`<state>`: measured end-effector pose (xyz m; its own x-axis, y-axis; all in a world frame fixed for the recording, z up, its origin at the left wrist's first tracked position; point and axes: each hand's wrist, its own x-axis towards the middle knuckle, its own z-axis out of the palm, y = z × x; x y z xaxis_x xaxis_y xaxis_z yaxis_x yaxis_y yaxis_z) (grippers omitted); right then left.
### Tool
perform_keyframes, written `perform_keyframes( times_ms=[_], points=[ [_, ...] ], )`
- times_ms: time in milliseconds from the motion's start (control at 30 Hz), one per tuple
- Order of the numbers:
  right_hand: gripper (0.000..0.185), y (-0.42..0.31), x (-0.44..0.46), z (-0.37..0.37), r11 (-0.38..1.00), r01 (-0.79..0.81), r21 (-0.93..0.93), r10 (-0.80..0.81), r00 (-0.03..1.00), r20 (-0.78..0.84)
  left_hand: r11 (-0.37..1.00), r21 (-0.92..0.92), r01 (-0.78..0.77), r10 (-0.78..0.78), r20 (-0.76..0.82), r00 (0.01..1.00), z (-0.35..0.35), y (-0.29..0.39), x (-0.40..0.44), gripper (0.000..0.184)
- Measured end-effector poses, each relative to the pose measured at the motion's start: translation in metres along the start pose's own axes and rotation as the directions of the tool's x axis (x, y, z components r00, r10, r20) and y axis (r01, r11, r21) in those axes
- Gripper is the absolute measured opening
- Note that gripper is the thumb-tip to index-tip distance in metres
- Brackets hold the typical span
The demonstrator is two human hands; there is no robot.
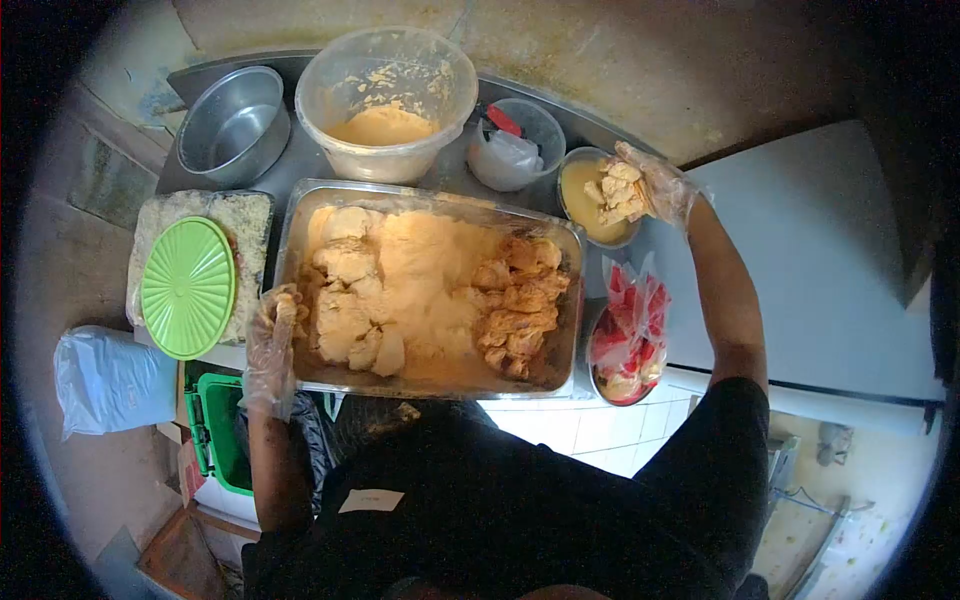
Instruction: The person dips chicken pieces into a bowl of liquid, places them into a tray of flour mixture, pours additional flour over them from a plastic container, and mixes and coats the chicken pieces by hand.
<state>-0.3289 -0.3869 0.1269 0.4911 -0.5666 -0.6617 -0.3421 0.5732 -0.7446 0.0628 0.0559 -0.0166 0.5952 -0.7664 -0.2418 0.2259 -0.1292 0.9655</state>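
Note:
My right hand (668, 192), in a clear plastic glove, holds lumpy flour-coated meat (622, 192) over a bowl of yellowish liquid (577, 188). Bent and caked with coating, the gloved fingers of my left hand (272, 345) are at the left rim of a metal tray (430, 387); whether they hold anything is unclear. Inside the tray, pale coated pieces (345, 290) lie on the left, with orange-yellow flour (425, 255) heaped in the middle. Darker, wet-looking marinated pieces (520, 305) lie on the right.
Behind the tray stand a metal pot (235, 130), a flour bucket (385, 150) and a clear tub (545, 130) with a plastic bag. A green lid (188, 288) rests on a crumb-filled container (255, 225) at left. A bowl with red-and-clear plastic (628, 340) is at right.

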Motion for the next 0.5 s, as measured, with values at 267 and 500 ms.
perform_keyframes(
  times_ms=[267,500],
  points=[
    [0.060,0.042,0.074,-0.075,0.945,-0.216,-0.247,0.192,0.975,-0.115,0.993,0.082,0.085,-0.073,-0.139,0.988,0.017,0.010,-0.028,0.039],
    [0.064,0.100,0.155,-0.153,0.675,-0.333,-0.658,0.105,0.927,-0.361,0.999,0.040,0.034,-0.027,-0.161,0.987,0.029,0.000,-0.030,0.038]
  ],
)
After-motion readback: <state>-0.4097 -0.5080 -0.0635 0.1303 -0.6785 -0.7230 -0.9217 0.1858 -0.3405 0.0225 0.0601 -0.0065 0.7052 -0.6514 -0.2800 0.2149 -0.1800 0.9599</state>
